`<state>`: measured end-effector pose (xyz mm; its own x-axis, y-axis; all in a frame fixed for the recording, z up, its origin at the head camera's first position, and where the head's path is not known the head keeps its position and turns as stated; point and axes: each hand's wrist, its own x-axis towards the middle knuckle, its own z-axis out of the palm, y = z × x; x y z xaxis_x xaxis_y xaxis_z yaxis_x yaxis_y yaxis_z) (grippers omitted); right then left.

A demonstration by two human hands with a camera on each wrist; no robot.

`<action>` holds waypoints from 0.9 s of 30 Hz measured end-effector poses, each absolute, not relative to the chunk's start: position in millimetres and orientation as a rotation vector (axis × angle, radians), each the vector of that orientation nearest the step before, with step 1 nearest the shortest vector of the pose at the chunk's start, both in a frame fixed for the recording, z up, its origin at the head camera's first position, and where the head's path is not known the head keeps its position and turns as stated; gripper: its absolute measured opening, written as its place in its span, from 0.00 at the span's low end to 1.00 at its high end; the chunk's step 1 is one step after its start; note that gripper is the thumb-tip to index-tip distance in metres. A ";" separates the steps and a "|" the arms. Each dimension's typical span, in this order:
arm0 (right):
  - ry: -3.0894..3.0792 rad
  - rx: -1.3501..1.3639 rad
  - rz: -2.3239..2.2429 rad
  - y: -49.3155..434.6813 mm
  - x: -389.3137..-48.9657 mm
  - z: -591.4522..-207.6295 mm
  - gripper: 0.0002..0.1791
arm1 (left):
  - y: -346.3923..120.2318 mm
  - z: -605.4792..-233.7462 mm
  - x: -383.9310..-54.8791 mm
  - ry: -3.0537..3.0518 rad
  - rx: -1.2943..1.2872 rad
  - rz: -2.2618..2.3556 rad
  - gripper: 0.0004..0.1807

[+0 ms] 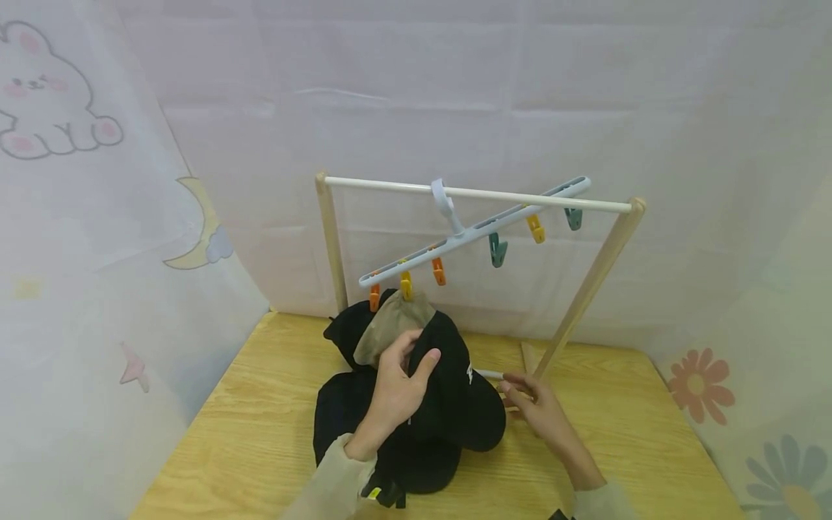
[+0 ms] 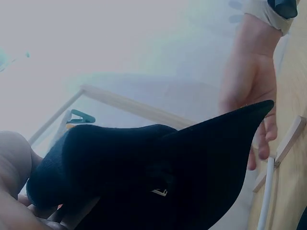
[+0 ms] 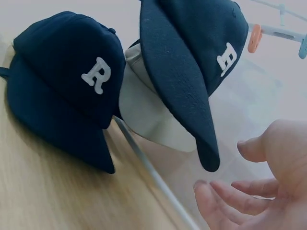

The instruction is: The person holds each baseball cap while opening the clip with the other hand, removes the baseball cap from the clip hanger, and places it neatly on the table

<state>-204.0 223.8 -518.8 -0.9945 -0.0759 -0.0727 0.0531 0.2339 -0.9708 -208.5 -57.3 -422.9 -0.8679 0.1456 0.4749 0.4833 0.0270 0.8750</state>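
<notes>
My left hand grips a dark baseball cap at its back edge and holds it up, brim pointing to the right. In the right wrist view this raised cap shows a white letter on its front. My right hand is just right of the brim, thumb and fingers spread with nothing between them. Another dark cap, marked with a white R, lies on the table. A beige cap sits behind the raised one, with a further black cap at its left.
A rack with a white top bar and wooden posts stands at the back of the wooden table. From the bar hangs a pale blue hanger with orange, yellow and green clips, its near end just above the caps.
</notes>
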 end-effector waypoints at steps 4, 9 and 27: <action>2.244 0.006 -1.899 226.1 -196.5 -524.5 0.34 | -55.7 -425.0 -206.7 -2.048 -0.651 -1.940 0.13; 2.089 -0.001 -1.929 230.4 -188.0 -525.8 0.37 | -53.8 -427.4 -204.5 -2.074 -0.638 -1.932 0.13; 1.925 0.022 -2.117 250.4 -175.5 -520.8 0.33 | -62.0 -426.3 -196.6 -2.137 -0.712 -1.953 0.15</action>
